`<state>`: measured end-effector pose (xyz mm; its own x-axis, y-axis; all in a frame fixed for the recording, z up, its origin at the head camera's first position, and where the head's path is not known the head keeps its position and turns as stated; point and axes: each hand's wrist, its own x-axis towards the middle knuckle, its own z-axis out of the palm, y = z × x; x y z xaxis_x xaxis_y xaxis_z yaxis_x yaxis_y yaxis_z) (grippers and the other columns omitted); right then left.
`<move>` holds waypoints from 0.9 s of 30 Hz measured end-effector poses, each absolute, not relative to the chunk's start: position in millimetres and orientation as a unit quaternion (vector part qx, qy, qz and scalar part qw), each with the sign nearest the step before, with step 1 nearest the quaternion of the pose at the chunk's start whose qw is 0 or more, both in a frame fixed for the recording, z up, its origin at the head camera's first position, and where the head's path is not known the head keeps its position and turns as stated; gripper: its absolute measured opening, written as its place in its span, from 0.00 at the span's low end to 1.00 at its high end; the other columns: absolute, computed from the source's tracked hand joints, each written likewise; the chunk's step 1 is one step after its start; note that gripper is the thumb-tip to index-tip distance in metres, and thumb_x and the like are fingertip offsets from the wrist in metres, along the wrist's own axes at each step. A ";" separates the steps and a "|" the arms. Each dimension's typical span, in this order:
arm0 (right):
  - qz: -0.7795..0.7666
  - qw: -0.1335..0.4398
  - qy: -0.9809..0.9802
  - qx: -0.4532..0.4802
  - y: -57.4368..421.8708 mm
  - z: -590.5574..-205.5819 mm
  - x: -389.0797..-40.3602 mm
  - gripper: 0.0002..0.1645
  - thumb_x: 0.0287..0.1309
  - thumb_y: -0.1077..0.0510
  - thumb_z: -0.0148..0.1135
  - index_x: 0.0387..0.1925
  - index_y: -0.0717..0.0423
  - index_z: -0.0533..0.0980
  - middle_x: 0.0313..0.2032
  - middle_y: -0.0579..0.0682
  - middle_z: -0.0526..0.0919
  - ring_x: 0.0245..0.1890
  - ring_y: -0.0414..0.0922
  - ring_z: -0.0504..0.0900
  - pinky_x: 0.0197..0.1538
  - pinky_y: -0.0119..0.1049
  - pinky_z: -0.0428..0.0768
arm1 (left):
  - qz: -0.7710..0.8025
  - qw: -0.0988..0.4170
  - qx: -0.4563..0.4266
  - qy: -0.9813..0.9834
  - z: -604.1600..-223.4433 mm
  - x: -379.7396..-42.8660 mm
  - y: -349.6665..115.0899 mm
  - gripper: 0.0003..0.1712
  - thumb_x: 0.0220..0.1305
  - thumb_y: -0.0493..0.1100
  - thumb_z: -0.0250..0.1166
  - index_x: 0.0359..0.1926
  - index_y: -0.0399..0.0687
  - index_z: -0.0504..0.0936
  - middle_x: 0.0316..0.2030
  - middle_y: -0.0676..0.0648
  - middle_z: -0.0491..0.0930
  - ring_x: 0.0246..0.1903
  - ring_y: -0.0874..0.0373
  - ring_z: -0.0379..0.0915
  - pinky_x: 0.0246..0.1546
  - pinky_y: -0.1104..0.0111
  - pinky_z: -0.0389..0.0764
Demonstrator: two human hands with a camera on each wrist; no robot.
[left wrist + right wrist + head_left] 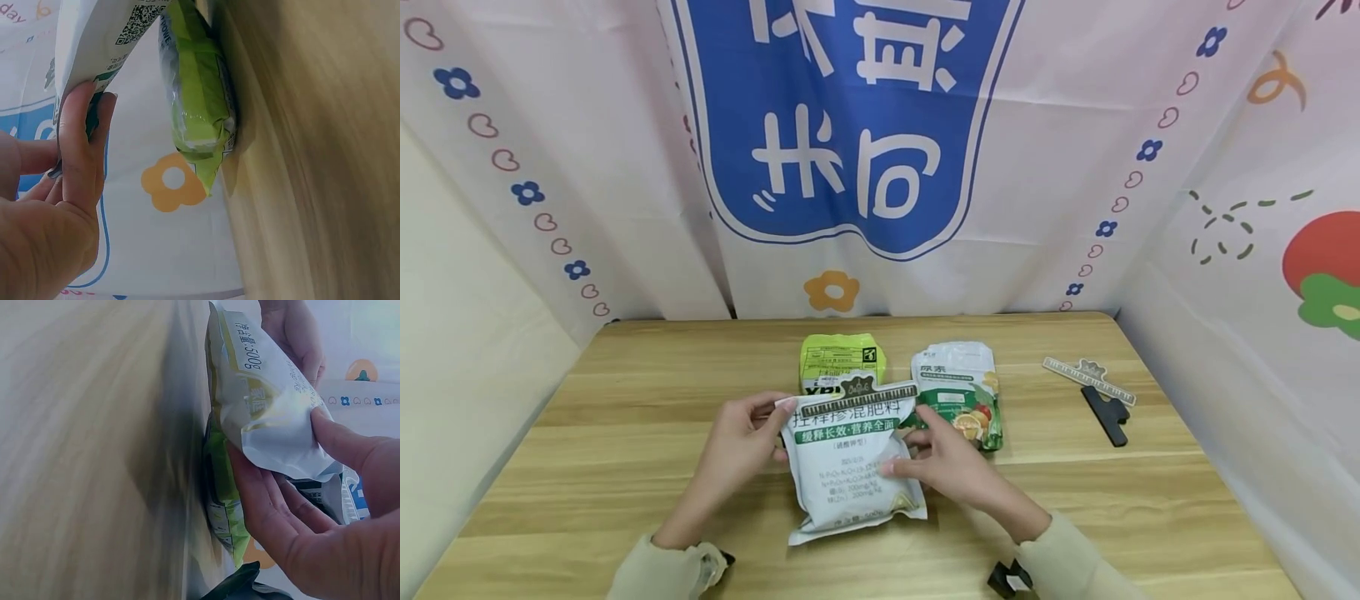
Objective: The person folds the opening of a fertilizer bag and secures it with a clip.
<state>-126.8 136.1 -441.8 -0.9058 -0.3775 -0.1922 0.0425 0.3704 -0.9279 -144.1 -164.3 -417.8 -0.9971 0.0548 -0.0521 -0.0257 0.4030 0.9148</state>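
Observation:
Both hands hold a white fertilizer bag [853, 475] with printed text, raised off the table in the wrist views. A dark sealing clip [859, 398] with a piano-key pattern lies across its top edge. My left hand [741, 442] pinches the bag's upper left corner, thumb in front and fingers behind. At the right side, my right hand [951, 462] grips the bag, its thumb on the front and its fingers underneath, as the right wrist view shows. Behind the bag lies a yellow-green bag [842, 354], partly hidden by it.
A white and green bag [958, 392] with fruit pictures lies right of the held bag. Farther right, a clear clip [1090, 381] and a black clip [1105, 417] rest on the wooden table [647, 392]. A printed cloth [1037, 142] hangs behind the table's back edge.

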 end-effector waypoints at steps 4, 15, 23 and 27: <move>-0.539 0.184 0.816 -0.095 131.7 -437.3 -130.3 0.72 0.55 0.43 0.81 0.83 0.63 0.43 0.54 0.56 0.88 0.48 0.48 0.90 0.53 0.43 0.91 | 0.547 0.041 -0.003 0.836 -415.9 -148.0 -167.7 0.18 0.78 0.43 0.62 0.58 0.35 0.83 0.45 0.33 0.89 0.23 0.47 0.86 0.27 0.55 0.91; -0.563 0.193 0.800 -0.084 115.6 -423.2 -143.5 0.67 0.55 0.46 0.81 0.83 0.58 0.50 0.54 0.60 0.86 0.42 0.47 0.91 0.40 0.41 0.92 | 0.541 0.038 -0.027 0.840 -409.6 -160.4 -182.4 0.21 0.78 0.46 0.62 0.60 0.35 0.83 0.45 0.34 0.90 0.21 0.47 0.86 0.25 0.61 0.89; -0.566 0.193 0.798 -0.075 100.1 -415.8 -152.7 0.66 0.54 0.45 0.82 0.82 0.60 0.51 0.57 0.63 0.84 0.44 0.48 0.89 0.40 0.42 0.92 | 0.541 0.041 -0.031 0.840 -409.4 -170.3 -199.3 0.23 0.79 0.47 0.62 0.62 0.34 0.81 0.44 0.35 0.90 0.20 0.55 0.84 0.27 0.62 0.90; -0.567 0.192 0.798 -0.073 91.3 -413.8 -158.3 0.66 0.54 0.44 0.82 0.82 0.60 0.53 0.57 0.63 0.85 0.44 0.48 0.89 0.41 0.43 0.92 | 0.541 0.039 -0.029 0.840 -408.4 -175.7 -208.0 0.25 0.79 0.49 0.62 0.63 0.32 0.80 0.43 0.37 0.91 0.20 0.57 0.84 0.28 0.63 0.90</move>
